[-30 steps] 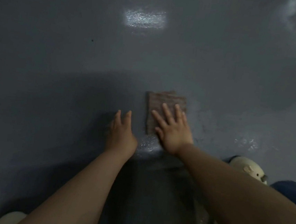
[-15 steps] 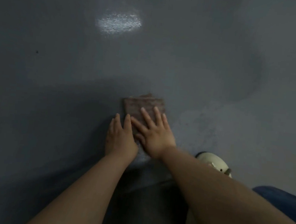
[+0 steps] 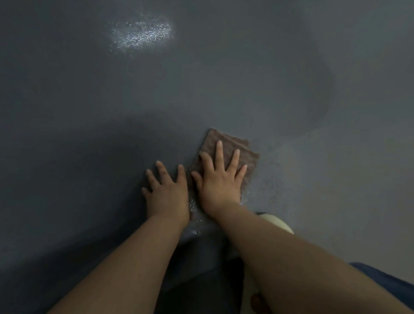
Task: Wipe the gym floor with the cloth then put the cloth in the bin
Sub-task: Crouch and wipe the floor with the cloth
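A folded brown cloth (image 3: 230,144) lies flat on the dark grey gym floor (image 3: 103,121). My right hand (image 3: 220,181) presses down on it with straight, spread fingers and covers its near half. My left hand (image 3: 168,195) rests flat on the bare floor just left of the cloth, fingers spread, holding nothing. No bin is in view.
A cream-coloured shoe (image 3: 276,223) shows just behind my right wrist, with a blue trouser leg (image 3: 390,286) at the right edge. A wet, glistening patch (image 3: 196,206) lies between my hands. Light glares off the floor (image 3: 142,34) farther out.
My right hand slid the cloth leftward toward my left hand, then back to the right and a little forward. The left hand has stayed planted on the floor.
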A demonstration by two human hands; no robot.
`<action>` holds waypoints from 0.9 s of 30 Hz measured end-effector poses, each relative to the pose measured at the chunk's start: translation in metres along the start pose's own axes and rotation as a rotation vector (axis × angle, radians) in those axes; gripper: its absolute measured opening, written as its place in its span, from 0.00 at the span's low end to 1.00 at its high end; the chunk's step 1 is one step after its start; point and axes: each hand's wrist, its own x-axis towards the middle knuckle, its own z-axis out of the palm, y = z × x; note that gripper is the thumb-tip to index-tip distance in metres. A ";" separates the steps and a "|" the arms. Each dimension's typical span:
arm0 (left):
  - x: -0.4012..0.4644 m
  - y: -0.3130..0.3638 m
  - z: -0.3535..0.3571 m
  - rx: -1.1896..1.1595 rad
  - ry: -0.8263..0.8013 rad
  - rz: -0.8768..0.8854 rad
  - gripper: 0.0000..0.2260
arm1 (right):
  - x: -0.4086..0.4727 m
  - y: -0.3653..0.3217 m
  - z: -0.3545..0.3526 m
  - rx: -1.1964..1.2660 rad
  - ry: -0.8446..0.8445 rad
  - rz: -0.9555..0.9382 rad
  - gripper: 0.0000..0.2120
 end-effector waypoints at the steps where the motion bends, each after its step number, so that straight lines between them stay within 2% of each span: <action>1: 0.000 0.001 -0.002 0.010 -0.020 0.003 0.45 | 0.007 0.004 -0.002 -0.019 -0.016 -0.004 0.28; 4: 0.001 0.001 -0.003 0.021 -0.058 0.014 0.50 | 0.024 0.018 -0.006 -0.072 -0.002 -0.005 0.29; 7: 0.001 0.000 -0.003 0.024 -0.069 0.029 0.49 | 0.041 0.043 -0.016 -0.091 0.045 0.008 0.28; 12: 0.002 0.001 -0.004 0.010 -0.071 0.041 0.49 | 0.036 0.076 -0.021 0.122 0.133 0.408 0.28; 14: 0.003 0.005 -0.005 0.006 -0.075 0.024 0.49 | 0.017 0.060 -0.008 0.137 0.138 0.459 0.29; 18: 0.006 0.012 -0.008 0.003 -0.077 -0.002 0.49 | 0.004 0.041 0.005 0.102 0.101 0.348 0.29; 23: 0.007 0.011 -0.008 0.011 -0.079 -0.004 0.51 | 0.042 0.086 -0.026 -0.013 0.071 0.158 0.29; 27: 0.008 0.007 -0.006 0.004 -0.069 0.009 0.51 | 0.063 0.111 -0.045 -0.010 0.089 0.157 0.29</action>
